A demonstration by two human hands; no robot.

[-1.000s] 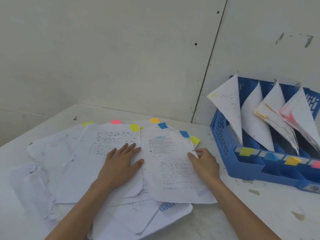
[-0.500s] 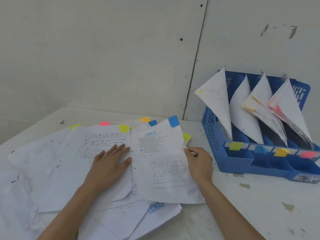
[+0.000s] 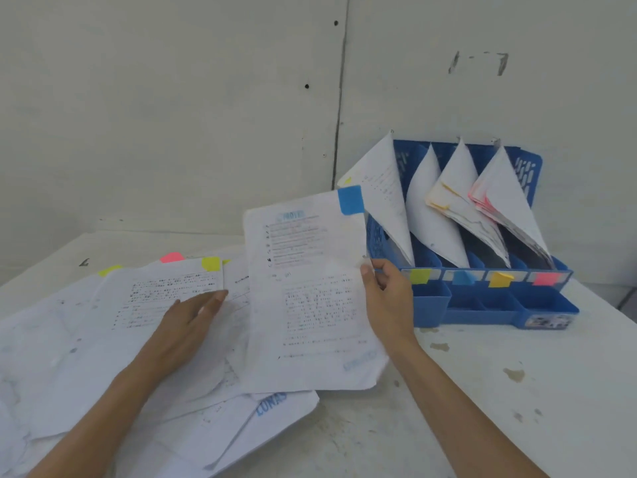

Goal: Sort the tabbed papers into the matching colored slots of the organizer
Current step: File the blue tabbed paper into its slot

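While the blue-tabbed paper [image 3: 310, 305] is held tilted above the desk [image 3: 499, 408], it is pinched at its right edge by the right hand [image 3: 386, 298], with the thumb laid on the printed face and the fingers curled behind the sheet. Its blue tab [image 3: 351, 200] is raised in front of the left end of the blue organizer [image 3: 482, 317], which is set on the desk close to the wall [image 3: 172, 115]. The left hand [image 3: 188, 326] is laid flat, fingers straight and held together, on the pile of papers [image 3: 86, 339] spread over the left of the desk. It is pressed on a sheet marked with a yellow-green tab [image 3: 211, 263], and a pink tab [image 3: 171, 257] is seen just behind. Whether the held sheet's lower edge is touching that pile cannot be told, as that part is blurred. The organizer's four slots are marked along the front, from left to right, by a yellow-green label [image 3: 418, 276], a blue label [image 3: 463, 278], an orange label [image 3: 500, 279] and a pink label [image 3: 545, 279]. Leaning sheets [image 3: 431, 215] are stood in all four slots.
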